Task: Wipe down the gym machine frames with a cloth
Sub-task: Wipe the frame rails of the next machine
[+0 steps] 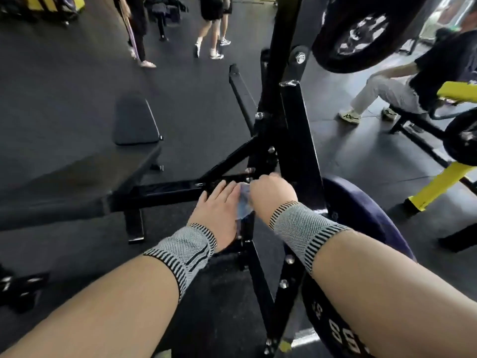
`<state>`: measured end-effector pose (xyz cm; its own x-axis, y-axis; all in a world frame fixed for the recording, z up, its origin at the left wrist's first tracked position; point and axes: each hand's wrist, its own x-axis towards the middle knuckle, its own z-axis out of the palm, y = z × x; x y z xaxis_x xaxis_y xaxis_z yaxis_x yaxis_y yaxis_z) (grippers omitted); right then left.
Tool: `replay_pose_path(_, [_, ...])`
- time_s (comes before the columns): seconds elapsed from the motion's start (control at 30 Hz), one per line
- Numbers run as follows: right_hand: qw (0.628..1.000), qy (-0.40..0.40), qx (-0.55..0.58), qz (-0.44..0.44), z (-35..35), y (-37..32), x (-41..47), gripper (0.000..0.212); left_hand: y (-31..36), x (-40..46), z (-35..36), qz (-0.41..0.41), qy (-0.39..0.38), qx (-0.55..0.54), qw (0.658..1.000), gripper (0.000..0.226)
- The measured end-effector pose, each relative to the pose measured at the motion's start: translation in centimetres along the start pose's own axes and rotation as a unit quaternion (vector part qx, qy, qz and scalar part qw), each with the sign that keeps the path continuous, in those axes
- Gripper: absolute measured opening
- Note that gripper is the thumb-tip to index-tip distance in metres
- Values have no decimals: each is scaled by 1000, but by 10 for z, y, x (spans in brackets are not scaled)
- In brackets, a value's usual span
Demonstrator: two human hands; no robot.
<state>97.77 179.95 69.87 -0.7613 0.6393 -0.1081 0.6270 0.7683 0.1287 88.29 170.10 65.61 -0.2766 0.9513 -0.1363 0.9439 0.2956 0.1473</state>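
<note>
Head view looks down on two bare forearms, each in a grey knitted wrist sleeve with black-striped edges, meeting over the black frame (296, 140) of a gym machine. A pale blue cloth (244, 202) sits between the two hands, bunched and partly hidden, directly over the junction where the frame's tubes meet. The right hand (271, 193) has its fingers curled down over the top of the cloth, so that grip is clenched on it, knuckles toward the upright post just beyond. The left hand (219, 205) lies flat beside it with straight fingers, its grip released, the fingertips reaching onto the horizontal bar (167, 189) that runs away to the left of the cloth; whether its edge actually touches the cloth cannot be told. Below the grip a slanted brace with round bolt heads drops toward the floor. Right of the grip, close behind the right forearm, a dark purple weight plate (361, 208) leans on the frame, and another dark plate (361, 32) hangs high above. Left of the grip lies a black padded bench (77, 182). Farther off on the dark rubber floor (77, 86), several people stand, and a person in pale trousers sits on a yellow machine (438, 184) well to the right.
</note>
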Motion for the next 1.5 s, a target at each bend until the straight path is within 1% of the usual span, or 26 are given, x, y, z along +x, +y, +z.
replay_pose_path(0.1, [999,-3,28,-36,22,-15,-10,26,-8,-27,27,-46,-46,0,998,76])
replay_pose_path(0.17, [997,-13,50,-60,34,-28,-17,26,-14,-42,40,-72,-59,-3,996,75])
replay_pose_path(0.27, [992,-29,81,-96,47,-48,-26,27,-21,-61,51,-91,-74,-19,993,72])
replay_pose_path(0.4, [985,-53,132,-95,63,-81,-40,27,-36,-85,62,-105,-75,-46,991,66])
replay_pose_path(0.5, [981,-52,160,-100,73,-109,-50,23,-52,-108,64,-116,-58,-58,990,57])
replay_pose_path(0.57, [979,-44,172,-105,73,-132,-57,25,-68,-125,60,-120,-33,-65,990,53])
replay_pose_path(0.67, [976,-29,183,-114,65,-177,-67,29,-101,-159,53,-115,12,-66,991,58])
replay_pose_path(0.77, [975,2,188,-118,55,-233,-81,24,-141,-203,45,-105,37,-73,991,58])
replay_pose_path(0.87, [972,5,194,-129,44,-294,-100,27,-184,-253,42,-125,68,-89,986,42])
replay_pose_path(0.97, [968,7,211,-140,35,-348,-118,31,-226,-295,39,-171,70,-80,980,28])
replay_pose_path(1.07, [961,15,241,-134,29,-386,-129,30,-255,-324,34,-205,74,-79,973,7])
replay_pose_path(1.13, [957,12,262,-120,32,-404,-132,27,-267,-333,35,-208,68,-91,972,3])
replay_pose_path(1.23, [955,7,282,-97,39,-421,-129,23,-280,-336,43,-211,53,-110,970,2])
replay_pose_path(1.3, [953,-2,289,-90,45,-429,-124,21,-286,-337,47,-222,37,-115,968,5])
replay_pose_path(1.4, [952,-18,291,-92,50,-440,-109,21,-299,-335,46,-226,5,-126,966,21])
replay_pose_path(1.5, [950,-23,299,-82,48,-457,-81,21,-324,-328,39,-229,16,-130,965,21])
